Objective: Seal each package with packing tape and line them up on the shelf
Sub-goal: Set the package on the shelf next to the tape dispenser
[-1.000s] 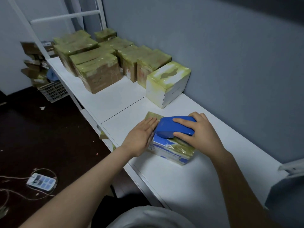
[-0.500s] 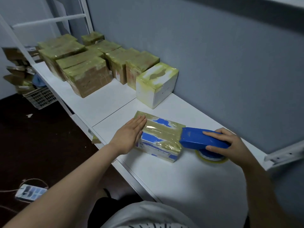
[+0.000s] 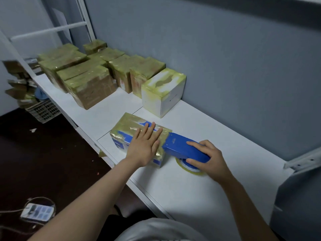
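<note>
With the tape dispenser [image 3: 180, 148] now run off the right end of the package [image 3: 125, 126] and clasped by the right grip [image 3: 208, 157], the left grip [image 3: 144, 146] has moved flat, fingers straight, onto the package top on the shelf [image 3: 191, 192]: strip laid, cutting likely next.

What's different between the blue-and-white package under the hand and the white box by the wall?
The blue-and-white package lies low and flat; the white box stands taller, nearly a cube. The package is printed in blue; the box is plain white. The left hand presses flat on the package, with the tape dispenser at its end; nobody touches the box by the wall. Both wear yellowish tape.
</note>
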